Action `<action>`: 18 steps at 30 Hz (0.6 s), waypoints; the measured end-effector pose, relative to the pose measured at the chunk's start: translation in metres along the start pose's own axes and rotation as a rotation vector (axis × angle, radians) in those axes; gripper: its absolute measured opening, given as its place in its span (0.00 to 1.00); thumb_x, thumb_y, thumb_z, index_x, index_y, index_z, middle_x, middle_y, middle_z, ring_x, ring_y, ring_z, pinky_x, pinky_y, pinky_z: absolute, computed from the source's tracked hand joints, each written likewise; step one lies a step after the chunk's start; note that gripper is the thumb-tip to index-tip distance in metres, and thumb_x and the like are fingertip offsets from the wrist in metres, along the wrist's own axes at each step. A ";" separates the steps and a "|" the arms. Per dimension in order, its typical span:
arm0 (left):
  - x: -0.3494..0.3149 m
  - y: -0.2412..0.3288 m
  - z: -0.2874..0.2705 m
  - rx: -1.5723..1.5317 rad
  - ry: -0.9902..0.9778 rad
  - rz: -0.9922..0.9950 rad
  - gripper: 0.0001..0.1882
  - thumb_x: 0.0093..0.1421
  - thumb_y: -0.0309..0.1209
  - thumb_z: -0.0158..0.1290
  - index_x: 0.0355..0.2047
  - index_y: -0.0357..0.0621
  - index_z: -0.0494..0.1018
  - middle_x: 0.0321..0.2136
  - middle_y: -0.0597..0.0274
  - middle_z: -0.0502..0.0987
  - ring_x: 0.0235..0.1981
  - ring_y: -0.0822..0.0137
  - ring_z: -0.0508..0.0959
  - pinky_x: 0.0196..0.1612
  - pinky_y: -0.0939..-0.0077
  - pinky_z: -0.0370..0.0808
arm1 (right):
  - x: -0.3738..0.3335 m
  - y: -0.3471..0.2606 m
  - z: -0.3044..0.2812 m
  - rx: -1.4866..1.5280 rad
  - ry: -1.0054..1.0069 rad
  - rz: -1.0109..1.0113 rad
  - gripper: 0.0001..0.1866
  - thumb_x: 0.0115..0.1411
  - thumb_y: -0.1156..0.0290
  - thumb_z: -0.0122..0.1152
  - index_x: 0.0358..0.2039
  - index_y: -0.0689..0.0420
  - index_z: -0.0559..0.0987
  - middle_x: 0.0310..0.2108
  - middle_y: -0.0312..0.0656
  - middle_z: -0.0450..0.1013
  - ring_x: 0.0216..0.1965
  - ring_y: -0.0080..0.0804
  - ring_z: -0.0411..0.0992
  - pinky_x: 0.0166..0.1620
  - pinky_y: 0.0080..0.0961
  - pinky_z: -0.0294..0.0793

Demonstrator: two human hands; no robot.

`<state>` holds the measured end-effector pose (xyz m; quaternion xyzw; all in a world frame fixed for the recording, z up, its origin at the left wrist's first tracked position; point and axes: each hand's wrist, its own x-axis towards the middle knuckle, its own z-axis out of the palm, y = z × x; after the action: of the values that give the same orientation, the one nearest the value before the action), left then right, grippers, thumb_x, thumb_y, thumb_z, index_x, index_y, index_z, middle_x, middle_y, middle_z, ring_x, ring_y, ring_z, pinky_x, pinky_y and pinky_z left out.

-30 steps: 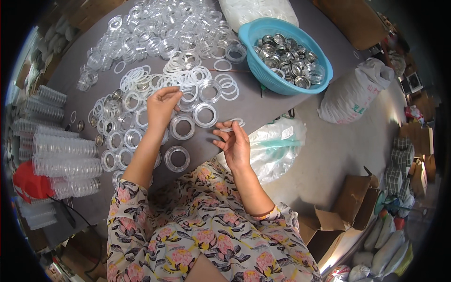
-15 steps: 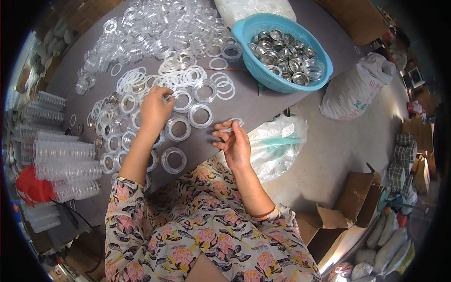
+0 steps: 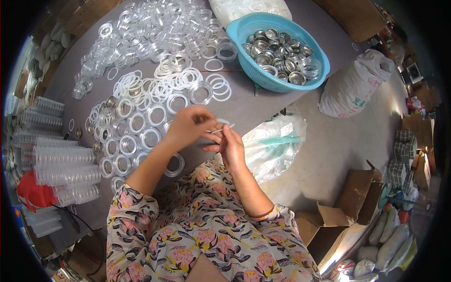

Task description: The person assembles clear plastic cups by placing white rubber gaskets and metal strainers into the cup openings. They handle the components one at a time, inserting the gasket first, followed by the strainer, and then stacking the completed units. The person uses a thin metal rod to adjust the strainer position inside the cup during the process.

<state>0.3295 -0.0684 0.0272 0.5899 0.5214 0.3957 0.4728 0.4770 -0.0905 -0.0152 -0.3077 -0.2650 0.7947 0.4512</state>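
Observation:
My right hand is closed on a thin white ring, pinched between thumb and fingers over the table's near edge. My left hand, slightly blurred, meets its fingertips with their fingers bent together. What the left fingers hold, if anything, I cannot make out. Beside and below the left arm lie several clear round plastic rims, some with white rings on them. Loose white rings overlap in a heap behind my left hand, and a few more rings lie to its right.
Clear plastic rims are piled at the back. A blue basket holds metal lids. Stacked clear pieces and a red object stand left. A white sack, plastic bag and cardboard box are right.
My left hand has moved from the ring heap right and nearer, to my right hand's fingertips. The right hand has shifted slightly left and keeps its white ring.

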 end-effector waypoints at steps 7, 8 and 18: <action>0.029 -0.022 -0.025 -0.271 0.470 -0.038 0.07 0.51 0.24 0.54 0.31 0.34 0.74 0.23 0.62 0.77 0.22 0.77 0.74 0.27 0.89 0.69 | 0.003 -0.007 -0.006 0.077 0.054 -0.107 0.27 0.64 0.55 0.34 0.48 0.69 0.63 0.46 0.56 0.66 0.41 0.41 0.71 0.32 0.29 0.77; 0.034 -0.030 -0.025 -0.184 0.540 0.094 0.07 0.49 0.23 0.56 0.31 0.37 0.75 0.26 0.61 0.77 0.24 0.72 0.75 0.28 0.83 0.71 | 0.003 -0.005 -0.007 0.073 0.056 -0.101 0.26 0.64 0.56 0.34 0.47 0.69 0.64 0.45 0.56 0.67 0.41 0.41 0.71 0.32 0.29 0.77; 0.037 -0.034 -0.021 1.107 0.230 0.413 0.04 0.44 0.24 0.53 0.23 0.44 0.73 0.24 0.65 0.73 0.31 0.61 0.71 0.34 0.68 0.64 | -0.001 -0.010 -0.007 0.053 0.122 -0.097 0.26 0.64 0.54 0.34 0.42 0.68 0.67 0.34 0.49 0.71 0.33 0.32 0.72 0.30 0.26 0.75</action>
<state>0.3067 -0.0280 -0.0018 0.7910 0.5723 0.2103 -0.0507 0.4880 -0.0858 -0.0125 -0.3302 -0.2307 0.7584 0.5125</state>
